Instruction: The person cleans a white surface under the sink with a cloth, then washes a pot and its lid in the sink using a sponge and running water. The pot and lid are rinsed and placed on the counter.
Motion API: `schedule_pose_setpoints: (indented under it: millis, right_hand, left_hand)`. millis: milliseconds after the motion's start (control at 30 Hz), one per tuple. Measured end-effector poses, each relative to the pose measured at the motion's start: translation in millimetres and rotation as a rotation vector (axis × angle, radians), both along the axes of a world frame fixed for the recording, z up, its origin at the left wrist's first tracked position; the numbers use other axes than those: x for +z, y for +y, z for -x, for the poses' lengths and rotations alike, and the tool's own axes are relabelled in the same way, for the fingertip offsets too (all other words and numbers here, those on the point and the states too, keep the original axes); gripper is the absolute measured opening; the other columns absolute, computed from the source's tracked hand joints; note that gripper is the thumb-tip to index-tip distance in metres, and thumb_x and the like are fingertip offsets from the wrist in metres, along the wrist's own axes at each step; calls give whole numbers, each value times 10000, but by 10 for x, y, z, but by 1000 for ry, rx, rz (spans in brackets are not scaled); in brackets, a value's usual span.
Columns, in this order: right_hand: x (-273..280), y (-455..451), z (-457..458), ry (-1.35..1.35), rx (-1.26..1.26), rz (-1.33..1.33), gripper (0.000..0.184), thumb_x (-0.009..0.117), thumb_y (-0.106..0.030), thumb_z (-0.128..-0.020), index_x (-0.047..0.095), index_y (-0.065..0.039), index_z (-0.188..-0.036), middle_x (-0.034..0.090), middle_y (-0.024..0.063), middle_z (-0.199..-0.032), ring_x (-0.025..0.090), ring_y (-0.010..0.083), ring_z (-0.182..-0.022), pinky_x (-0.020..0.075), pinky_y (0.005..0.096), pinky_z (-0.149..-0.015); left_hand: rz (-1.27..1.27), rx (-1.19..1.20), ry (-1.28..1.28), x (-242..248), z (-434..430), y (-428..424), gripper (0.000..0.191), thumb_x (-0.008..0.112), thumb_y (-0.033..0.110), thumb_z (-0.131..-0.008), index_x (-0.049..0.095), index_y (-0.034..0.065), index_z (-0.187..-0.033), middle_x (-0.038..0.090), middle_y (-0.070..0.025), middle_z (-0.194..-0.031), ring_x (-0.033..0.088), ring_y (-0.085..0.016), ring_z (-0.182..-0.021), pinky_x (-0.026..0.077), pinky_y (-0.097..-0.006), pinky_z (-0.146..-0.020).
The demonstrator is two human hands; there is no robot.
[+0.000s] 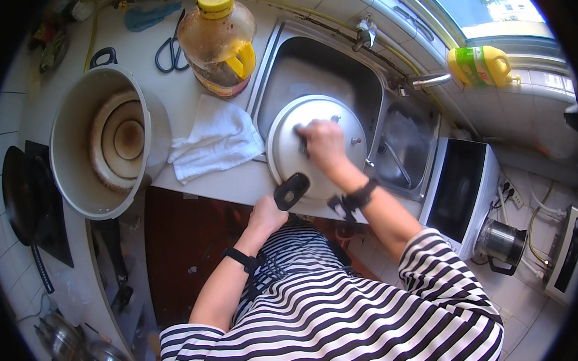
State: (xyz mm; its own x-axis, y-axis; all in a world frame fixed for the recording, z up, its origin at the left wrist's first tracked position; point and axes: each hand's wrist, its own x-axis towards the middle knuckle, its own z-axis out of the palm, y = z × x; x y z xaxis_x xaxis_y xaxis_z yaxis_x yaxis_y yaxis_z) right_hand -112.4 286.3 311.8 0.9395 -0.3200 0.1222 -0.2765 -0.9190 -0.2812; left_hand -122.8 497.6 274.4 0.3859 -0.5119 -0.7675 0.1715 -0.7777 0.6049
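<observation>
A round metal pressure-cooker lid [335, 170] lies over the near edge of the sink, with a small red-topped pin on its face. My left hand [269, 213] is closed around the lid's black side handle. On top of the lid, my right hand [320, 138] is bent over something dark near the centre; motion blur hides what its fingers hold. A white cloth [218, 140] lies on the counter left of the lid. Further left stands the deep pot [156, 133], its inner bottom stained brown.
A large oil jug [218, 47] and scissors [166, 57] are behind the cloth. The steel sink [312, 64] has a tap [431, 80] at its right. A microwave oven [458, 186] stands right; a frying pan [19, 194] lies far left. A yellow bottle [479, 66] sits by the window.
</observation>
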Motion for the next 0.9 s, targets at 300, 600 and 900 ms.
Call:
schedule_pose_setpoints:
  millis: [300,600,900]
  right_hand:
    - [-61,-139,-152,31,75,18,159,649,-82,-755,788,-158,-769,677,66,-766,646,273,-722,507,391,-692]
    - [-65,101,-135,-82,309,13,164,624,-74,-742,750,-146,-819,606,33,-777,621,222,-801,495,369,-725]
    - [-340,-483,-413,-86,-35,43,217,599,-9,-776,771,-87,-883,630,148,-829,624,339,-845,502,436,-784]
  left_hand:
    - [-6,-20,13,-101,52,17,275,636,131,-780,712,6,-1012,666,-320,-971,632,-479,-1012,525,-490,-870]
    - [-17,16,-17,0,-19,-26,258,630,127,-782,711,-3,-990,666,-317,-957,629,-483,-1000,523,-497,-863]
    - [-2,8,-28,-27,5,-19,269,621,134,-790,705,-7,-1002,662,-315,-962,623,-486,-1004,522,-499,-850]
